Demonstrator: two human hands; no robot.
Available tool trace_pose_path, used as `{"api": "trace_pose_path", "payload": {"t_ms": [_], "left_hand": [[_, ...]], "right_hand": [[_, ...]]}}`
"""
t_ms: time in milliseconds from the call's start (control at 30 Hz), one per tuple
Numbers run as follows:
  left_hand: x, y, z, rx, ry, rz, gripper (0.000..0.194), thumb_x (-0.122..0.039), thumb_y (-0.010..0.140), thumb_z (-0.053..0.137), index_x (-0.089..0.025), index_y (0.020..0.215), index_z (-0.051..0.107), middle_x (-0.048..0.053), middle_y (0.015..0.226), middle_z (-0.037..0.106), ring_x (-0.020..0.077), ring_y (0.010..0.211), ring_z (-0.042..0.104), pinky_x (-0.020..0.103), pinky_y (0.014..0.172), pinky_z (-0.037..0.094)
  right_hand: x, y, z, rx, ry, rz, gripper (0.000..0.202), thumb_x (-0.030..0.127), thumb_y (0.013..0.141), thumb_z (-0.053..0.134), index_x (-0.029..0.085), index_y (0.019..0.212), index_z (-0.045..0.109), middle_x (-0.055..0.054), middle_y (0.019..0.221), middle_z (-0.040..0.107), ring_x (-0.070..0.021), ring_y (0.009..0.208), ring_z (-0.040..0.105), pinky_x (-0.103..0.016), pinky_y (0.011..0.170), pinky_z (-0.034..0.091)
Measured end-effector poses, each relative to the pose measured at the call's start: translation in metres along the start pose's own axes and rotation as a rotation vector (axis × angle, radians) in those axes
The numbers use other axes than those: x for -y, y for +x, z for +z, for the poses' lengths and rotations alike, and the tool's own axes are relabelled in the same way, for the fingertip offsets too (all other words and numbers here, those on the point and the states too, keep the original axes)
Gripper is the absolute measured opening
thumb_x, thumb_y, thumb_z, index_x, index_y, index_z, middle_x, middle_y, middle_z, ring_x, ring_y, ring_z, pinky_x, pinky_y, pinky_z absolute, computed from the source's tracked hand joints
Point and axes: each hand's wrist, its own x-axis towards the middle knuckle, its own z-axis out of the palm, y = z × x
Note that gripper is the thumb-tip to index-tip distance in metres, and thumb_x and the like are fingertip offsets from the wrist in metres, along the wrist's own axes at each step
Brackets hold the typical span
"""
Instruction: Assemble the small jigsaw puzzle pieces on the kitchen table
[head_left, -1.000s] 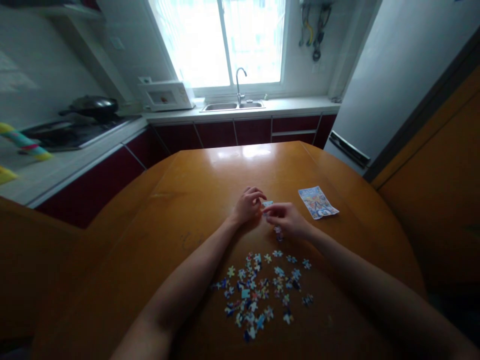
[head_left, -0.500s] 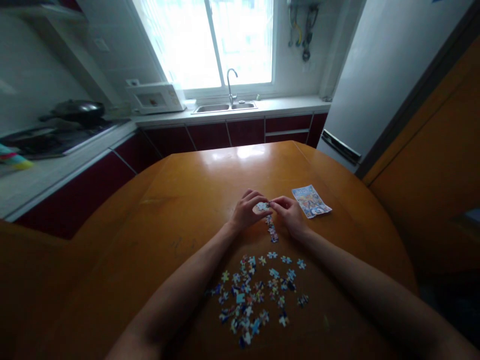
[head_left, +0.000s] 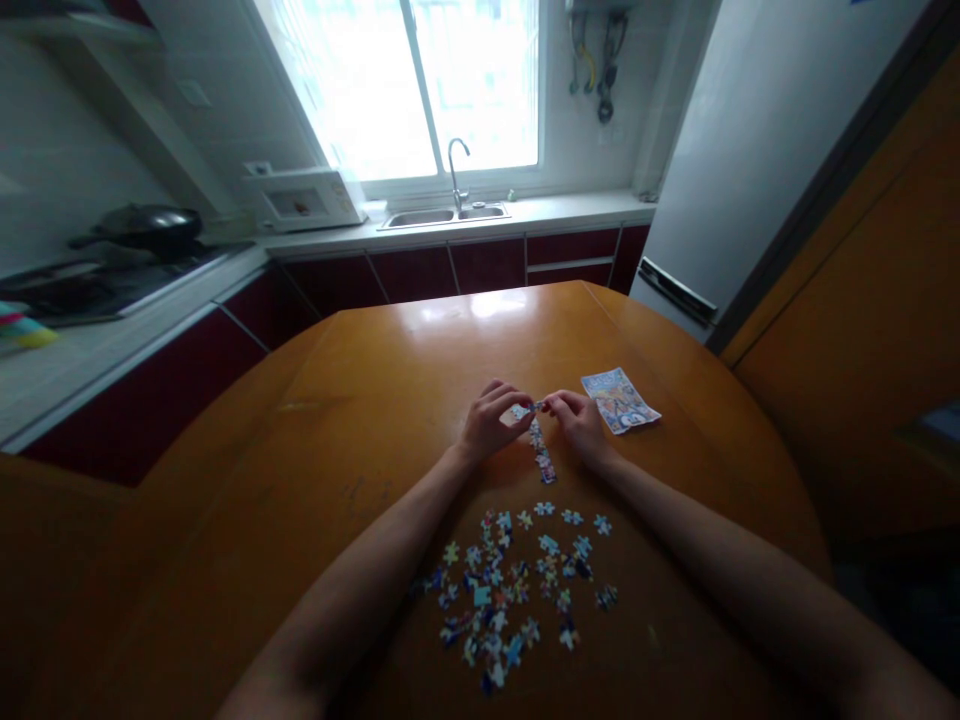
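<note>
Knobbed puzzle pieces (head_left: 481,596) (many loose) dot glossy wood (head_left: 360,400).

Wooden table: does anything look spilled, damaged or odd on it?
Faint dark marks mar the wooden table beside the left forearm, breaking up its brown surface; scratches or stains, I can't tell. The loose puzzle pieces look ordinary.

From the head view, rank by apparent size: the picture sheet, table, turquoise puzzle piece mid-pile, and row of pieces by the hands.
1. Table
2. Picture sheet
3. Row of pieces, judged by what shows; the left hand hides part
4. Turquoise puzzle piece
</note>
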Motion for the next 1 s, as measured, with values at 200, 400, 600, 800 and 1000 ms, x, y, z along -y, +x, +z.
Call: {"api": "trace_pose_path", "payload": {"t_ms": [200, 400, 600, 800, 1000], "left_hand": [[0.000, 0.001, 0.000, -0.030, -0.002, 0.047, 0.007, -0.027, 0.087, 0.068, -0.021, 0.093, 0.068, 0.003, 0.086, 0.071, 0.0175, 0.084, 0.060, 0.032, 0.079, 0.050], [0.002, 0.001, 0.001, -0.054, 0.021, 0.088, 0.006, -0.026, 0.086, 0.069, -0.020, 0.088, 0.068, 0.003, 0.081, 0.069, 0.0169, 0.079, 0.059, 0.031, 0.075, 0.050], [0.003, 0.000, 0.004, -0.050, 0.015, 0.069, 0.020, -0.023, 0.084, 0.069, -0.021, 0.103, 0.066, 0.006, 0.097, 0.070, 0.0202, 0.094, 0.061, 0.035, 0.084, 0.053], [0.003, 0.000, 0.004, 0.009, -0.009, 0.082, 0.009, -0.022, 0.087, 0.067, -0.021, 0.096, 0.067, 0.004, 0.090, 0.071, 0.0182, 0.089, 0.061, 0.032, 0.081, 0.052], [0.017, -0.004, 0.000, 0.041, 0.041, -0.058, 0.012, -0.022, 0.085, 0.069, -0.021, 0.097, 0.069, 0.003, 0.091, 0.072, 0.0177, 0.087, 0.062, 0.032, 0.080, 0.050]], "right_hand": [[-0.005, 0.005, -0.006, -0.011, -0.040, -0.030, 0.027, 0.038, 0.087, 0.054, 0.018, 0.075, 0.068, -0.004, 0.074, 0.068, -0.0188, 0.074, 0.062, -0.029, 0.069, 0.048], [-0.003, 0.000, -0.002, 0.064, -0.072, -0.075, 0.024, 0.039, 0.083, 0.063, 0.018, 0.071, 0.066, -0.001, 0.068, 0.064, -0.0158, 0.064, 0.057, -0.026, 0.060, 0.044], [-0.006, 0.001, -0.002, 0.057, -0.088, -0.078, 0.023, 0.037, 0.085, 0.063, 0.018, 0.071, 0.066, -0.001, 0.068, 0.064, -0.0155, 0.063, 0.057, -0.026, 0.059, 0.043], [-0.006, 0.001, -0.001, 0.073, -0.099, -0.070, 0.023, 0.037, 0.085, 0.063, 0.017, 0.072, 0.066, -0.002, 0.068, 0.065, -0.0159, 0.064, 0.058, -0.027, 0.059, 0.044], [-0.008, 0.001, 0.000, 0.044, -0.147, -0.061, 0.024, 0.036, 0.086, 0.060, 0.017, 0.073, 0.066, -0.003, 0.071, 0.066, -0.0168, 0.066, 0.059, -0.028, 0.062, 0.045]]}}
